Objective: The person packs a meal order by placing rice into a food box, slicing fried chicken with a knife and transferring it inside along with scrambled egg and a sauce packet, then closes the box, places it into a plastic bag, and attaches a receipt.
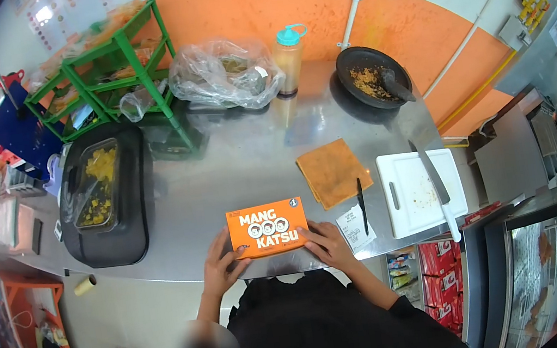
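An orange box [268,228] printed "MANG KATSU" rests at the front edge of the steel table. My left hand [222,259] holds its left side, and my right hand [329,244] grips its lower right corner. Just right of my right hand lie a printed receipt [355,229] and a black pen [362,208]. Behind them is a folded orange-brown cloth [334,172].
On the right, a knife [429,170] lies across a white cutting board [406,191]. A stone mortar [348,68], a sauce bottle [289,62], a plastic bag [219,79] and green racks [111,48] stand behind. A black tray [135,194] holds a food container on the left.
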Demonstrator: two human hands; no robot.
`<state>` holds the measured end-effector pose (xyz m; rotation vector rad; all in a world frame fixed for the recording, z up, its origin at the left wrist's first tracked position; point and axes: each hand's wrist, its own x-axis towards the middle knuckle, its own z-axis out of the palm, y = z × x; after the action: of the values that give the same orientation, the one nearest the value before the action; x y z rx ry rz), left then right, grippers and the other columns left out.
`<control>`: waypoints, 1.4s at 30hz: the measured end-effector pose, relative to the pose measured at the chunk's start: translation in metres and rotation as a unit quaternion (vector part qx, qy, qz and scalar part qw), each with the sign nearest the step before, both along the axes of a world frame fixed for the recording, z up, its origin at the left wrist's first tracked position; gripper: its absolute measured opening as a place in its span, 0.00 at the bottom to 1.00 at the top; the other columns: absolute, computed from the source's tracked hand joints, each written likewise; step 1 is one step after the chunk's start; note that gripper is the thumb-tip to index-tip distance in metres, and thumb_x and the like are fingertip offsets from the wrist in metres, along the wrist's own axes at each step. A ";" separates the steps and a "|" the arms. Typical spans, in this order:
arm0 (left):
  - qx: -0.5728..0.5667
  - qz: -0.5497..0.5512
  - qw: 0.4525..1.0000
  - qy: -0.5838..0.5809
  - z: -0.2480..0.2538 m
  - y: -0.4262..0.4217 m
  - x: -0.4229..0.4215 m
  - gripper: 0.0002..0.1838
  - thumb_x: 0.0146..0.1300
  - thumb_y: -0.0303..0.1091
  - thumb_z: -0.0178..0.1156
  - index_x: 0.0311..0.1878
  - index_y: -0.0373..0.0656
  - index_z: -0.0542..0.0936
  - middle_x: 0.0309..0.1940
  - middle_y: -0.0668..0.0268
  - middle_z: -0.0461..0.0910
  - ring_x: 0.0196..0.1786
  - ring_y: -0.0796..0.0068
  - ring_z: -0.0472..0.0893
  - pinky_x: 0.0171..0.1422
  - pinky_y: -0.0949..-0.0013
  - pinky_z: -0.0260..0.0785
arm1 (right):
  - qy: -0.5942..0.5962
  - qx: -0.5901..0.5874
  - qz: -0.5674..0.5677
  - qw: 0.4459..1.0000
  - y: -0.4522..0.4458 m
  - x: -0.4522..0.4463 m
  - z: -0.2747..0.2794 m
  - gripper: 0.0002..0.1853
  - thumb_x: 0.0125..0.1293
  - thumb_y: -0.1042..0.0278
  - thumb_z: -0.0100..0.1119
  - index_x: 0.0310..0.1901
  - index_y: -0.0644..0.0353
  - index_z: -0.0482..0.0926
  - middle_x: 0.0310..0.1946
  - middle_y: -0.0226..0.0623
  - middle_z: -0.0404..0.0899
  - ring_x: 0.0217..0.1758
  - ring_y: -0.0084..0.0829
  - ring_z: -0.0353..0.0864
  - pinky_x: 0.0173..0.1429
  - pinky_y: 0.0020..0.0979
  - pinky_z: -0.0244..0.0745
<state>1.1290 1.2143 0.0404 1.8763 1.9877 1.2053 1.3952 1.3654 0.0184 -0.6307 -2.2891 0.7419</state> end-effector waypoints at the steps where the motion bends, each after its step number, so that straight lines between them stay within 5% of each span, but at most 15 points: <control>1: 0.020 -0.028 0.996 0.080 0.010 0.007 -0.003 0.18 0.47 0.41 0.73 0.39 0.44 0.81 0.64 0.52 0.68 0.61 0.49 0.72 0.66 0.50 0.62 | 0.000 0.000 0.000 1.000 0.001 -0.001 0.006 0.20 0.61 0.63 0.60 0.57 0.46 0.78 0.54 0.47 0.76 0.50 0.41 0.74 0.55 0.37 0.67; 4: -0.075 -0.095 0.987 0.110 0.027 0.035 -0.006 0.28 0.40 0.48 0.75 0.42 0.41 0.79 0.64 0.50 0.64 0.67 0.47 0.64 0.70 0.42 0.53 | -0.049 0.045 -0.022 0.998 0.000 -0.004 0.028 0.19 0.61 0.63 0.62 0.54 0.46 0.80 0.49 0.44 0.78 0.47 0.40 0.73 0.54 0.37 0.68; 10: -0.138 -0.162 0.954 0.210 0.030 0.088 0.021 0.36 0.34 0.51 0.74 0.48 0.42 0.75 0.63 0.47 0.58 0.67 0.46 0.57 0.69 0.43 0.48 | -0.033 0.024 -0.013 0.999 0.008 0.011 0.036 0.15 0.60 0.66 0.62 0.50 0.49 0.82 0.42 0.40 0.78 0.45 0.40 0.73 0.51 0.36 0.69; 14: -0.133 -0.150 0.961 0.191 0.032 0.087 0.026 0.34 0.32 0.49 0.74 0.46 0.46 0.76 0.61 0.48 0.61 0.64 0.48 0.60 0.67 0.46 0.48 | 0.079 -0.149 -0.281 0.945 0.021 0.065 0.010 0.06 0.59 0.71 0.61 0.38 0.59 0.78 0.36 0.39 0.76 0.42 0.39 0.73 0.47 0.35 0.69; 18: -0.127 -0.040 0.978 0.162 0.036 0.066 0.041 0.32 0.29 0.47 0.74 0.42 0.48 0.76 0.59 0.50 0.64 0.61 0.49 0.62 0.64 0.48 0.49 | -0.037 -0.068 -0.338 0.938 0.013 0.093 0.014 0.13 0.54 0.65 0.66 0.37 0.60 0.76 0.37 0.39 0.72 0.43 0.42 0.70 0.48 0.39 0.66; 20: -0.126 0.030 0.981 0.147 0.045 0.048 0.053 0.30 0.28 0.47 0.74 0.39 0.48 0.75 0.58 0.50 0.64 0.60 0.49 0.62 0.63 0.49 0.49 | -0.185 0.053 -0.339 0.921 0.003 0.080 0.027 0.17 0.49 0.58 0.69 0.35 0.58 0.76 0.41 0.39 0.70 0.47 0.44 0.67 0.50 0.42 0.61; 22: -0.127 0.123 0.979 0.100 0.059 0.023 0.060 0.29 0.27 0.45 0.75 0.36 0.48 0.74 0.57 0.51 0.65 0.58 0.50 0.64 0.61 0.50 0.50 | -0.195 0.026 -0.318 0.927 0.000 0.071 0.013 0.20 0.43 0.56 0.69 0.35 0.58 0.76 0.46 0.39 0.68 0.51 0.45 0.64 0.52 0.45 0.58; 30: -0.157 0.397 0.904 0.034 0.072 -0.116 0.056 0.30 0.27 0.48 0.76 0.32 0.47 0.70 0.55 0.50 0.66 0.55 0.47 0.65 0.60 0.49 0.51 | -0.276 0.081 -0.219 0.932 0.019 0.012 -0.016 0.11 0.45 0.72 0.59 0.30 0.70 0.76 0.42 0.48 0.70 0.44 0.47 0.70 0.48 0.44 0.65; 34: -0.169 0.517 0.839 0.015 0.047 -0.194 0.049 0.31 0.28 0.51 0.76 0.33 0.46 0.71 0.55 0.49 0.66 0.56 0.47 0.64 0.61 0.49 0.50 | -0.188 0.115 -0.228 0.948 0.004 -0.046 -0.042 0.09 0.45 0.76 0.57 0.31 0.69 0.73 0.39 0.49 0.69 0.42 0.49 0.70 0.49 0.44 0.67; 39: -0.150 0.617 0.772 -0.003 0.035 -0.284 0.024 0.28 0.29 0.47 0.75 0.31 0.46 0.71 0.54 0.49 0.66 0.55 0.49 0.63 0.60 0.52 0.51 | -0.019 -0.095 -0.044 0.994 -0.070 -0.195 0.022 0.07 0.49 0.79 0.57 0.28 0.66 0.69 0.38 0.43 0.70 0.40 0.38 0.74 0.45 0.35 0.70; 41: -0.154 0.639 0.754 0.010 0.029 -0.323 0.010 0.28 0.29 0.47 0.75 0.32 0.46 0.72 0.53 0.49 0.66 0.54 0.49 0.63 0.59 0.52 0.51 | 0.032 -0.188 0.014 0.982 -0.105 -0.263 0.031 0.06 0.52 0.79 0.57 0.28 0.65 0.69 0.36 0.41 0.73 0.38 0.33 0.75 0.42 0.32 0.72; 42: -0.162 0.642 0.749 0.013 0.029 -0.341 0.005 0.28 0.29 0.47 0.75 0.32 0.45 0.72 0.53 0.49 0.66 0.54 0.49 0.64 0.59 0.52 0.50 | 0.055 -0.340 0.056 0.937 -0.115 -0.294 0.031 0.04 0.55 0.78 0.56 0.28 0.64 0.70 0.34 0.38 0.75 0.36 0.29 0.76 0.40 0.29 0.73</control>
<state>1.1336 0.8737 0.0693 0.1226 3.2602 0.7933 1.1013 1.2509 0.0490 -0.7340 -1.9494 1.6110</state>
